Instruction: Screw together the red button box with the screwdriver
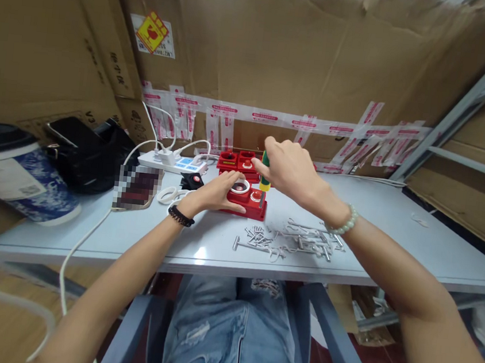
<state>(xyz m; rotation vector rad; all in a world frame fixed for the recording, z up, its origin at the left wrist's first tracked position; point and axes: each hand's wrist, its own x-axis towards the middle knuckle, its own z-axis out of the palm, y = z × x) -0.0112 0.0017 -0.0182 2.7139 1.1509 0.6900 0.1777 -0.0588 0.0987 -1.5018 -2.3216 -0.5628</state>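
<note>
My left hand (214, 193) lies across the left side of a red box (258, 212), its fingers and thumb spread around a white ring (247, 187) on top and steadying the box. A red round part in a white collar (256, 195) sits at the right of the box top. My right hand (290, 166) is wrapped around a screwdriver (265, 178) with a green and yellow handle, held upright over the box's right end. The screwdriver's tip is too small to make out. More red boxes (227, 161) stand right behind.
Loose screws (258, 237) and metal T-shaped pieces (305, 240) lie in front on the table (372, 218). To the left are white rings (166, 195), a phone (137, 189), a power strip (183, 165) with cables, a black bag (97, 160) and a paper cup (22, 175). Cardboard (282, 53) walls the back.
</note>
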